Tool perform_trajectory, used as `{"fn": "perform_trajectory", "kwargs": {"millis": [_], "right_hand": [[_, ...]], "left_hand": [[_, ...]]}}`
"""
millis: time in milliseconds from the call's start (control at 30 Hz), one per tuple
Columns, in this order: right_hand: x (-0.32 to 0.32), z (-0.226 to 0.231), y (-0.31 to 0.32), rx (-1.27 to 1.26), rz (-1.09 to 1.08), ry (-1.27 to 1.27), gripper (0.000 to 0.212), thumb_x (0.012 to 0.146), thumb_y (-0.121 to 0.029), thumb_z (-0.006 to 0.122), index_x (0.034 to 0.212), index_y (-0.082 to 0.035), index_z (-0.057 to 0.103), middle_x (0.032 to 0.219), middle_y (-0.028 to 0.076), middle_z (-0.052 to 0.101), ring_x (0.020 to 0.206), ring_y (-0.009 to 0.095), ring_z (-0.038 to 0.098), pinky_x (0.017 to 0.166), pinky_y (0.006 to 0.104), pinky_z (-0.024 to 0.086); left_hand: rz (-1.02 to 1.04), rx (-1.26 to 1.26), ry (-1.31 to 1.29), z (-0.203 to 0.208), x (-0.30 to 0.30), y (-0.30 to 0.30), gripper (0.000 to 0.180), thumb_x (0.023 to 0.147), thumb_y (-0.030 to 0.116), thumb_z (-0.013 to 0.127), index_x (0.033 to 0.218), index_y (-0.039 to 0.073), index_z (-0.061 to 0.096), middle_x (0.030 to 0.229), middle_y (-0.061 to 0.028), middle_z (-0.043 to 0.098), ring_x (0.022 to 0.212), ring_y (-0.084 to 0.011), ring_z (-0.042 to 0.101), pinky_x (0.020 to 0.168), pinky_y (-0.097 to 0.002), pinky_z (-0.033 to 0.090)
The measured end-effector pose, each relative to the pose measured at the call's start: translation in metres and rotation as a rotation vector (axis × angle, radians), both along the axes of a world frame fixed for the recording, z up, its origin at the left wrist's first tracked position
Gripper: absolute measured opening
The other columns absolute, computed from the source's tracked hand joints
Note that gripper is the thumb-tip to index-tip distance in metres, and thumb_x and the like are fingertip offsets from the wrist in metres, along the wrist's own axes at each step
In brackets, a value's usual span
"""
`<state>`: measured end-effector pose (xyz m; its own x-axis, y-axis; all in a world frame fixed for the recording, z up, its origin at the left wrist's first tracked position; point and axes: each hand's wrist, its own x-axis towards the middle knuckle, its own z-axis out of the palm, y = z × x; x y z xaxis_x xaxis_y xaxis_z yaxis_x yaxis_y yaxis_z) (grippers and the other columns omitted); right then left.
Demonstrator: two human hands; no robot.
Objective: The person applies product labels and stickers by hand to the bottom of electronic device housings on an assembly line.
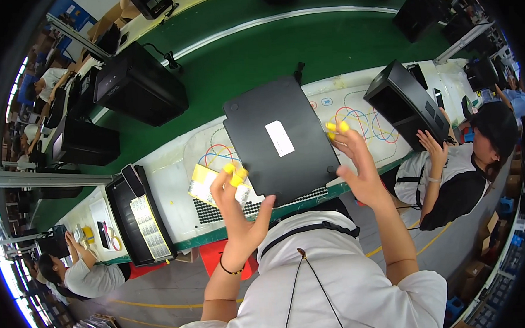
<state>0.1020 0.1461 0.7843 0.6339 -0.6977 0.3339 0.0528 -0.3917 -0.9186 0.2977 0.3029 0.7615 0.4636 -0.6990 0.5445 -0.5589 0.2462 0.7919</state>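
A black box-shaped unit [255,126] with round feet at its corners and a white label [280,138] lies on the bench in front of me. By its near left corner is my left hand [238,221], open, with thumb and fingers spread and yellow covers on some fingertips. My right hand [359,171], also open and wearing yellow fingertip covers, is beside the unit's right edge. Whether either hand touches the unit, I cannot tell. Under the left fingers, a yellow printed sheet [202,181] lies on the bench.
A black tray [121,214] holding a label sheet [151,227] stands to the left. Black cases [142,87] sit along the green conveyor [222,57]. At the right, a co-worker [465,170] handles a black case [409,102]. Another person [91,274] works at the far left.
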Motion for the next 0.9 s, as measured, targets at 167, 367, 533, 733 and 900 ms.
{"fn": "perform_trajectory", "kwargs": {"millis": [167, 367, 533, 733, 900], "right_hand": [[0.05, 0.035, -0.013, 0.493, -0.1, 0.148, 0.061, 0.097, -0.026, 0.055, 0.147, -0.003, 0.028, 0.139, 0.015, 0.045, 0.124, 0.019, 0.046, 0.101, 0.0323, 0.04], [0.066, 0.03, -0.034, 0.792, 0.129, 0.116, 0.051, 0.095, -0.026, 0.058, 0.135, 0.003, 0.044, 0.124, 0.011, 0.058, 0.108, 0.016, 0.058, 0.091, 0.0277, 0.047], [0.022, 0.035, -0.06, 0.687, -0.01, 0.209, 0.041, 0.096, -0.025, 0.057, 0.126, 0.003, 0.054, 0.115, 0.006, 0.063, 0.101, 0.012, 0.06, 0.087, 0.0255, 0.047], [-0.083, 0.016, -0.106, 0.122, -0.287, 0.557, 0.046, 0.096, -0.023, 0.055, 0.134, 0.003, 0.049, 0.124, 0.005, 0.059, 0.111, 0.013, 0.053, 0.099, 0.0259, 0.037], [-0.07, 0.057, -0.108, 0.218, -0.477, 0.653, 0.049, 0.096, -0.035, 0.054, 0.124, 0.006, 0.054, 0.111, 0.01, 0.062, 0.102, 0.015, 0.055, 0.092, 0.0257, 0.04]], "left_hand": [[-0.236, 0.029, 0.775, -0.003, -0.015, -0.017, 0.092, 0.08, 0.002, 0.067, 0.15, 0.008, 0.009, 0.152, -0.0171, 0.011, 0.143, -0.026, 0.011, 0.113, -0.0434, 0.024], [-0.095, -0.046, 0.73, -0.013, 0.001, -0.01, 0.084, 0.083, 0.004, 0.066, 0.148, 0.009, 0.013, 0.152, -0.0143, 0.014, 0.143, -0.029, 0.012, 0.112, -0.0488, 0.029], [0.004, -0.039, 0.921, -0.058, 0.051, 0.012, 0.058, 0.087, 0.01, 0.064, 0.138, 0.004, 0.036, 0.142, -0.0142, 0.034, 0.138, -0.0266, 0.027, 0.106, -0.0411, 0.037], [0.254, -0.041, 1.001, -0.085, 0.132, 0.016, 0.041, 0.093, 0.017, 0.058, 0.128, 0.004, 0.044, 0.13, -0.0113, 0.047, 0.121, -0.0211, 0.046, 0.101, -0.0384, 0.043], [0.45, -0.174, 0.721, -0.082, 0.262, -0.037, 0.051, 0.09, 0.032, 0.065, 0.129, 0.004, 0.045, 0.123, -0.0089, 0.049, 0.112, -0.0171, 0.048, 0.1, -0.0337, 0.039]]}}
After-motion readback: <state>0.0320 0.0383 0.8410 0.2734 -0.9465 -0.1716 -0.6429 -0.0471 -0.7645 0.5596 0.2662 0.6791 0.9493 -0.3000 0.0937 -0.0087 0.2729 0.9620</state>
